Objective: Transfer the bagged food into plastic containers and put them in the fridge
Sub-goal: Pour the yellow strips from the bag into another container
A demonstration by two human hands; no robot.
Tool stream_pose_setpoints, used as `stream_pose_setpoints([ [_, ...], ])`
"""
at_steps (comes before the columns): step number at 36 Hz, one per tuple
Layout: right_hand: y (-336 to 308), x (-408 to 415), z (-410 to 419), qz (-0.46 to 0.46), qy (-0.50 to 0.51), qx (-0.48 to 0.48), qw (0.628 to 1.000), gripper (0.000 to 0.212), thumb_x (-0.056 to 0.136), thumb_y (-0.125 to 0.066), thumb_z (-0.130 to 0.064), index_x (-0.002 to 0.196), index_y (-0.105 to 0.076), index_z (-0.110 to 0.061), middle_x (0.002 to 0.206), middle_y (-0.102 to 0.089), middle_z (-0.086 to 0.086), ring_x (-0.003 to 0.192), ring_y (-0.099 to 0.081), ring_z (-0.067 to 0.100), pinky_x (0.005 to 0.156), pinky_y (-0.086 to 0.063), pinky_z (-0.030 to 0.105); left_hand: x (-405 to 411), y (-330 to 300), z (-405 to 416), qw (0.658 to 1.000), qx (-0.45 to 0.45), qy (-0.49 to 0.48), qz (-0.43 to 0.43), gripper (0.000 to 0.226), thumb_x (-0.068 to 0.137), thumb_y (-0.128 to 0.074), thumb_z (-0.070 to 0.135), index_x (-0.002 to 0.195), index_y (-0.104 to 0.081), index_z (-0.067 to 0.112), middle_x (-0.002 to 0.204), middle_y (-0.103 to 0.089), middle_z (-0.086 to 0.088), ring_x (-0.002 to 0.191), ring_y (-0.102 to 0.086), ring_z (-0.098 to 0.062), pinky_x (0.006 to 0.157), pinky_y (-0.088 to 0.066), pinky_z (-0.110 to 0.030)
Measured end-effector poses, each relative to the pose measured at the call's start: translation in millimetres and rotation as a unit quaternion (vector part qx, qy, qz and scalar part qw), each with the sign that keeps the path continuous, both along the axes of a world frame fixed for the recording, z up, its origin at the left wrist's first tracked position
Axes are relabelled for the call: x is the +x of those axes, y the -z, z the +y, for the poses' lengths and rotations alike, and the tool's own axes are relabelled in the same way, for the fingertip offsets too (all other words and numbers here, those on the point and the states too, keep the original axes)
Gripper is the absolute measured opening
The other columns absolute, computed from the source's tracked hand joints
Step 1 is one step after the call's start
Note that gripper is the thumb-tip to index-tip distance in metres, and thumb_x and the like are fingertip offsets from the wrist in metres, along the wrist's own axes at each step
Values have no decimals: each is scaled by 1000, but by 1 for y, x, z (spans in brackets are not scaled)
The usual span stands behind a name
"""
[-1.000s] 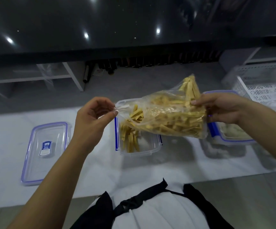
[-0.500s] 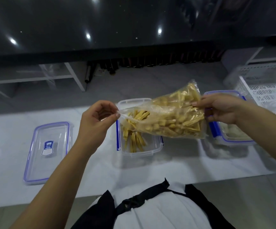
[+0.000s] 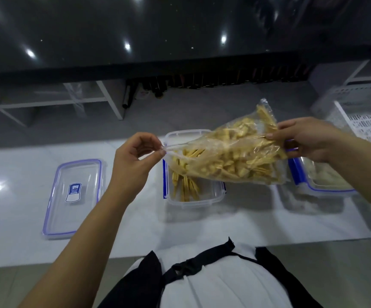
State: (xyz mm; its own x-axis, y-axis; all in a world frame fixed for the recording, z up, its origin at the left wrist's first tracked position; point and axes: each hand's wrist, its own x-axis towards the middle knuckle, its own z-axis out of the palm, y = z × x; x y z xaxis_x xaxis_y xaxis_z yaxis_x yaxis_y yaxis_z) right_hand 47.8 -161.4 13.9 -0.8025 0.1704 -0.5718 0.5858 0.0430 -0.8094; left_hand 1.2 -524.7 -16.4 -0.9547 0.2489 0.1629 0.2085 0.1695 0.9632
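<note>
A clear plastic bag (image 3: 231, 156) of yellow food strips hangs tilted over an open clear container (image 3: 215, 197) with blue clips on the white counter. My left hand (image 3: 135, 158) pinches the bag's open mouth at its low left end. My right hand (image 3: 302, 138) grips the raised closed end on the right. Yellow strips (image 3: 185, 186) lie in the container's left half, under the bag's mouth.
A clear lid with a blue rim and label (image 3: 73, 196) lies flat to the left. Behind my right hand, a second container (image 3: 322, 185) with a blue rim holds pale food. At the far right stands a white slotted basket (image 3: 367, 121). The counter's front edge (image 3: 69, 261) is near my body.
My right hand has raised the bag's closed end a little, so the bag slopes more steeply to the left. More strips lie in the container than a second ago.
</note>
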Motion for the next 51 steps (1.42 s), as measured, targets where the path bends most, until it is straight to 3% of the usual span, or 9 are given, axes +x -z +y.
stream_pose_setpoints([
  [6, -13, -2, 9, 33, -30, -23, 999, 18, 70, -78, -22, 88, -79, -18, 86, -75, 4, 74, -71, 17, 67, -62, 32, 1, -4, -6, 999, 6, 5, 31, 30, 82, -78, 13, 91, -68, 39, 91, -72, 9, 89, -70, -15, 86, -55, -23],
  [11, -7, -5, 1, 7, -1, 38, 999, 27, 76, -75, -7, 103, -73, -7, 83, -74, 7, 61, -68, 14, 54, -57, 27, -4, 5, -5, 1000, 2, 9, -17, 43, 82, -78, -1, 86, -68, 41, 87, -71, 9, 87, -69, -18, 89, -57, -37],
  [16, -13, -7, 7, 29, -23, -2, 999, 25, 69, -78, -19, 93, -79, -14, 87, -76, 5, 68, -72, 14, 59, -59, 27, 1, 0, -5, 999, 3, 25, 44, 30, 82, -79, 16, 94, -67, 41, 92, -72, 10, 89, -70, -16, 86, -54, -23],
  [23, -8, -13, 2, -2, -22, 18, 1000, 33, 63, -77, -15, 95, -75, -10, 79, -76, 7, 62, -71, 15, 55, -58, 27, -4, 21, -4, 999, -29, 21, -19, 38, 83, -77, 0, 89, -67, 36, 87, -70, 12, 83, -67, -11, 81, -52, -23],
  [29, -29, -23, 9, 44, -69, -17, 996, 23, 67, -78, -21, 90, -80, -17, 87, -77, 4, 71, -73, 13, 58, -59, 27, -3, 22, -6, 1000, 5, 2, -16, 23, 81, -78, 24, 95, -68, 38, 93, -72, 8, 84, -68, -14, 76, -54, -21],
  [33, -32, -27, 3, 30, -62, 46, 997, 29, 62, -76, -16, 90, -76, -9, 82, -77, 8, 62, -72, 14, 51, -58, 26, -3, 25, -3, 998, -24, 21, -46, 29, 84, -78, 6, 94, -68, 32, 89, -71, 6, 80, -66, -14, 75, -54, -24],
  [38, -42, -35, 11, 42, -84, 8, 996, 22, 70, -77, -22, 91, -80, -16, 90, -76, 6, 75, -74, 16, 60, -59, 28, -2, 21, 1, 999, -32, 20, -2, 28, 83, -78, 17, 95, -67, 39, 93, -71, 10, 83, -67, -14, 76, -54, -19],
  [43, -42, -37, 3, 37, -61, 88, 994, 15, 79, -74, -12, 94, -75, -9, 84, -75, 9, 67, -71, 17, 63, -56, 32, -2, 26, 8, 993, -101, 43, -41, 32, 85, -77, 1, 95, -66, 29, 88, -71, 7, 85, -67, -20, 83, -59, -33],
  [51, -52, -39, 1, 65, -77, 106, 989, 14, 80, -73, -10, 94, -76, -8, 86, -75, 10, 70, -70, 20, 58, -57, 29, 6, 28, 11, 989, -126, 61, -55, 29, 89, -72, 3, 98, -67, 31, 89, -68, 5, 82, -65, -16, 76, -53, -20],
])
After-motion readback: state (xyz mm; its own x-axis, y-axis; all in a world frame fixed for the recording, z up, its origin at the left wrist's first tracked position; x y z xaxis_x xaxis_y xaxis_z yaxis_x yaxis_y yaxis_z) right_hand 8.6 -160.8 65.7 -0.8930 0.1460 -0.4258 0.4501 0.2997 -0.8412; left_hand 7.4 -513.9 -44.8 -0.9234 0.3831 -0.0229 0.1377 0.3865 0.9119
